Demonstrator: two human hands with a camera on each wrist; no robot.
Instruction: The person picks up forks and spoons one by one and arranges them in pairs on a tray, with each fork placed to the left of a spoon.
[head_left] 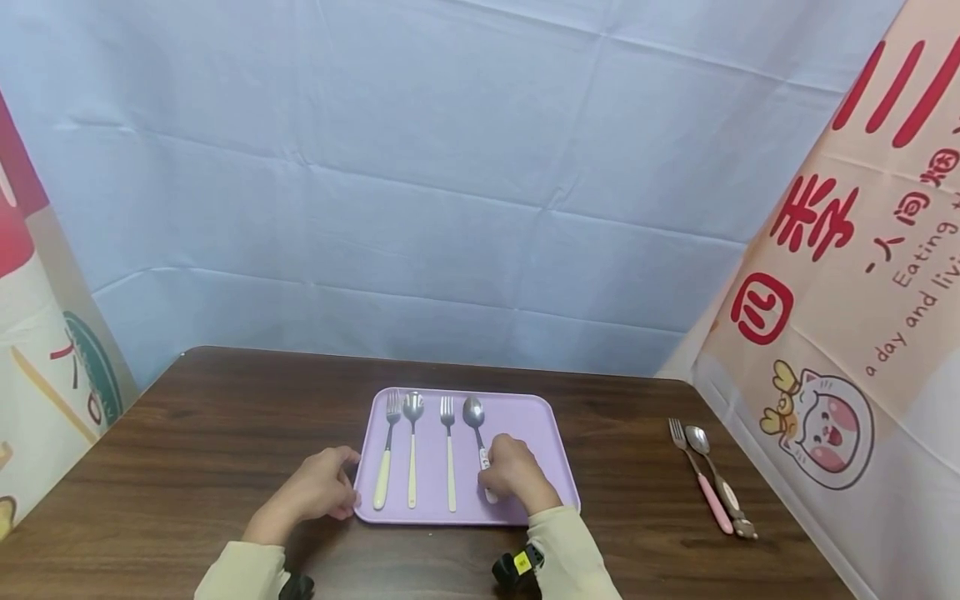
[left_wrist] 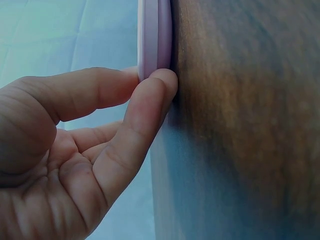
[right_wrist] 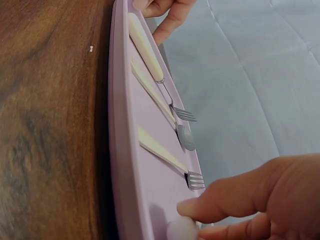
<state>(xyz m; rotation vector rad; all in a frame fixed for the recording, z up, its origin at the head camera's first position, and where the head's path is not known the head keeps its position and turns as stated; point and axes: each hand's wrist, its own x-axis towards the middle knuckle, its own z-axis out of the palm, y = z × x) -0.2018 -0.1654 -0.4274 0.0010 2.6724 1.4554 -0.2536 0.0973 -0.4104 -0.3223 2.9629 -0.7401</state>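
Your right hand (head_left: 513,468) holds the lower handle of the white-handled spoon (head_left: 482,451), thumb and fingers closed in around it. Taking twelve o'clock as straight away from you in the head view, the spoon points its bowl to about eleven and its handle end to five, under that hand. The bowl lies over the tray (head_left: 525,421); whether the handle end touches the tray floor you cannot tell.

From that grip, the narrow white fork (head_left: 450,458) lies at nine o'clock, just beside, with its long axis close to twelve-six. Beyond it on the same line come the slim cream spoon (head_left: 412,467), also near twelve-six, and the thick-handled fork (head_left: 384,471), tilted toward one-seven. The relation to mind, I'd judge, is your spoon's slant against that nearest fork: a slight turn of its handle end clockwise would bring the two level.

Your left hand (head_left: 322,483), at nine o'clock from the right, pinches the tray's edge near its seven-to-eight o'clock corner.

Well out at three o'clock from your right hand, the nearer one, a pink-handled fork (head_left: 707,486) and a brown-handled spoon (head_left: 724,493) lie side by side on the surface (head_left: 622,467), both along eleven-five.
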